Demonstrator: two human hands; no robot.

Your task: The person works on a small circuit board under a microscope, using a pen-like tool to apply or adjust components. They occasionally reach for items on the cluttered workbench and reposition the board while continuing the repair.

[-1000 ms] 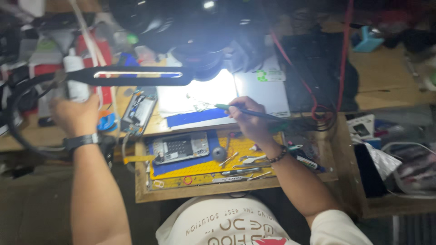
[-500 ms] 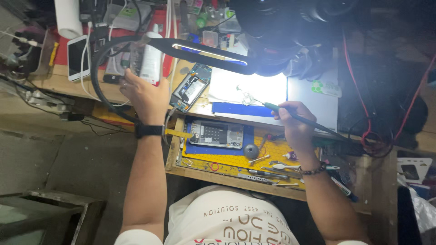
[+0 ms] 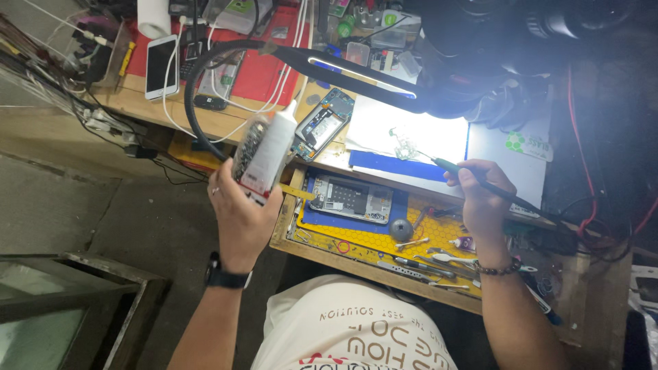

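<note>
white squeeze bottle (image 3: 264,149) sits up off the desk, held tight in the left hand (image 3: 241,212), its thin tip pointing up toward the bendy black lamp (image 3: 356,72). right hand (image 3: 483,195) pinches a green-handled tool (image 3: 473,179) over the bright white mat (image 3: 404,133). an opened phone (image 3: 351,199) lies flat on the blue pad (image 3: 312,216) between both hands.

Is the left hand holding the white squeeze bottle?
Yes, the left hand is wrapped around the white squeeze bottle, lifted above the bench edge.
</note>
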